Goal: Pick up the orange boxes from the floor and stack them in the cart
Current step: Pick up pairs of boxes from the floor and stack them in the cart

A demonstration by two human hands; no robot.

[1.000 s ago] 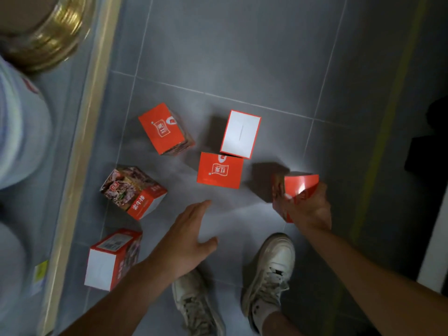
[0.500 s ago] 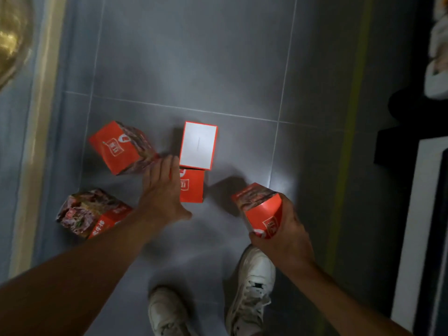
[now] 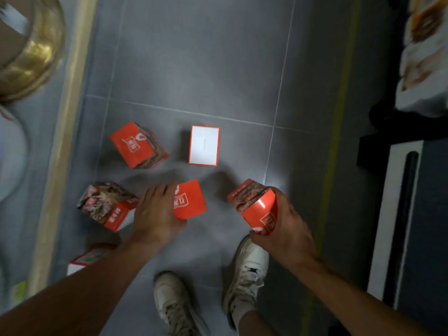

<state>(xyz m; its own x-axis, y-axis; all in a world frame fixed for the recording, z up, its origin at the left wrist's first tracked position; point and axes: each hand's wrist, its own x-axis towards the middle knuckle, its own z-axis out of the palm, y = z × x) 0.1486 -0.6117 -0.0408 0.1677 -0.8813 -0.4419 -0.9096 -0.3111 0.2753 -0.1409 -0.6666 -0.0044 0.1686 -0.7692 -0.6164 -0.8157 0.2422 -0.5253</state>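
Observation:
Several orange boxes lie on the grey tiled floor. My right hand (image 3: 283,229) grips one orange box (image 3: 254,204), held off the floor. My left hand (image 3: 157,212) is closed around a second orange box (image 3: 191,198), lifted and tilted. Another box shows its white face (image 3: 204,146) just beyond. One box (image 3: 138,145) rests tilted at the left. A box with a food picture (image 3: 106,204) sits left of my left hand. My left forearm partly hides a further box (image 3: 89,257).
A gold-rimmed round object (image 3: 36,49) and a pale raised strip (image 3: 63,141) run along the left. A dark cart-like frame with a black bar (image 3: 407,214) and white bags (image 3: 426,64) stand at the right. My two white shoes (image 3: 244,270) are below the boxes.
My left hand has closed on the middle orange box and pulled it back from the white-faced one, tilting it. My right hand still holds its box.

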